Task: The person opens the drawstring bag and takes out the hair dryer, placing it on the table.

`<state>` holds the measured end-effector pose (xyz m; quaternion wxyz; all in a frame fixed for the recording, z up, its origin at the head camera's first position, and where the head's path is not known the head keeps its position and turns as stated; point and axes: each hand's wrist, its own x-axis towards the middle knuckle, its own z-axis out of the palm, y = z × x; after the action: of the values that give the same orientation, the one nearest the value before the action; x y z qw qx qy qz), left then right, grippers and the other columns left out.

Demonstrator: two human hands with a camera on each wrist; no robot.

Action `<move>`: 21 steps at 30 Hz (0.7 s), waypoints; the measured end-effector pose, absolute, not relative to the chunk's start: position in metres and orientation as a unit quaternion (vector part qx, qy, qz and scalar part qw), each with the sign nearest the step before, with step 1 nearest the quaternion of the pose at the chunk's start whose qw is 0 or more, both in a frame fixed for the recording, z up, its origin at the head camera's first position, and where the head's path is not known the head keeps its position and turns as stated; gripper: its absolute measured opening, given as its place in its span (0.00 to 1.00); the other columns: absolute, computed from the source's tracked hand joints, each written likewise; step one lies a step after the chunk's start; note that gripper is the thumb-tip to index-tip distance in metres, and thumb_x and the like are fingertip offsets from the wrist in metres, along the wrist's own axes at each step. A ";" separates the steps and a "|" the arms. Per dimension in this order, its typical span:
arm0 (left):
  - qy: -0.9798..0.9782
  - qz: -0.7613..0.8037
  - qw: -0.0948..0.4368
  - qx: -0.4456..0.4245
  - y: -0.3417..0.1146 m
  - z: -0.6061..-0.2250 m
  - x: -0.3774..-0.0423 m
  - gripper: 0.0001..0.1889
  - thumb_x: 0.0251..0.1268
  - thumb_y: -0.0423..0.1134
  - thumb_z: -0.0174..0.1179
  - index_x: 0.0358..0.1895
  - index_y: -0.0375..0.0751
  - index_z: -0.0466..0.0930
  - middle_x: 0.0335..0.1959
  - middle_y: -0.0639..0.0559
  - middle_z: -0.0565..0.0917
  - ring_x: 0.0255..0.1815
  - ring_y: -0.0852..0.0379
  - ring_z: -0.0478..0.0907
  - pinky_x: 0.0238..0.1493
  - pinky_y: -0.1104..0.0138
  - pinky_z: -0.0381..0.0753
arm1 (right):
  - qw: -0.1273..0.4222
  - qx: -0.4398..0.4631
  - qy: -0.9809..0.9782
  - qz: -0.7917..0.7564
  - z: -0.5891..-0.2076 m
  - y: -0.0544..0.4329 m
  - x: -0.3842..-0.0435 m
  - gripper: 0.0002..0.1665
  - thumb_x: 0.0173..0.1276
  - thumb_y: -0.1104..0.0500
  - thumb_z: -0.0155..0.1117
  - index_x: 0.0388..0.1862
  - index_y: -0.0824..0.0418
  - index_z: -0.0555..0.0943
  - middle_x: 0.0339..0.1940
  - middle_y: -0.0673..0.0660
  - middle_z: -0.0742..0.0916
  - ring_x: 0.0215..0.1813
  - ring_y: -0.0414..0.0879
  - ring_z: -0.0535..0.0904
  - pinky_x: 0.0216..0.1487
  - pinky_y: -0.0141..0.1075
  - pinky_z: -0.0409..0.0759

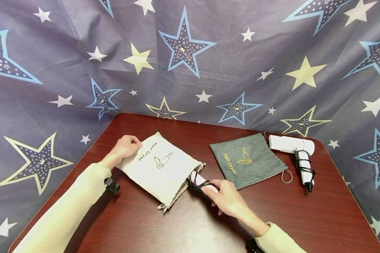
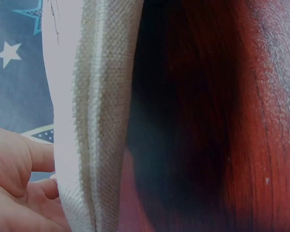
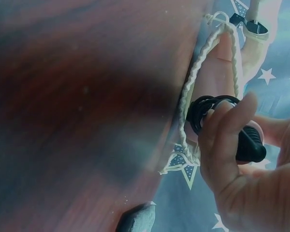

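A cream drawstring bag (image 1: pixel 164 167) printed "Hair Dryer" lies slanted on the table, its mouth toward the lower right. At its upper-left closed end, my left hand (image 1: pixel 126 146) pinches the edge; the left wrist view shows the bag's seam (image 2: pixel 96 116) close up beside the fingers. My right hand (image 1: pixel 229 199) grips the handle of a pale pink hair dryer (image 1: pixel 194 178) at the mouth. Black cord (image 3: pixel 200 108) is wound round that handle. The right wrist view shows the dryer's body (image 3: pixel 210 79) inside the opening; most of it is hidden by cloth in the head view.
A grey drawstring bag (image 1: pixel 247 160), also printed "Hair Dryer", lies flat to the right. Beside it, near the table's right edge, is a white hair dryer (image 1: pixel 291 144) with its black cord wrapped round the handle. A star-patterned cloth (image 1: pixel 209 52) hangs behind the table (image 1: pixel 332 218).
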<state>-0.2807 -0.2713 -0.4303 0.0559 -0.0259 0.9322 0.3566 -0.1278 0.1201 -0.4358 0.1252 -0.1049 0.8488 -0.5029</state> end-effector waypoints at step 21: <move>0.931 0.358 0.062 -0.027 -0.271 -0.428 -0.280 0.09 0.75 0.38 0.60 0.42 0.34 0.83 0.44 0.39 0.81 0.46 0.43 0.75 0.46 0.59 0.71 | 0.120 -0.103 0.849 -0.504 -0.433 0.123 -0.124 0.16 0.77 0.50 0.66 0.50 0.61 0.86 0.18 0.54 0.82 0.14 0.52 0.80 0.15 0.51 0.80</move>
<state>-0.2798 -0.2706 -0.4281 0.0616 -0.0267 0.9311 0.3584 -0.1243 0.1228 -0.4334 0.1204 -0.1030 0.8493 -0.5036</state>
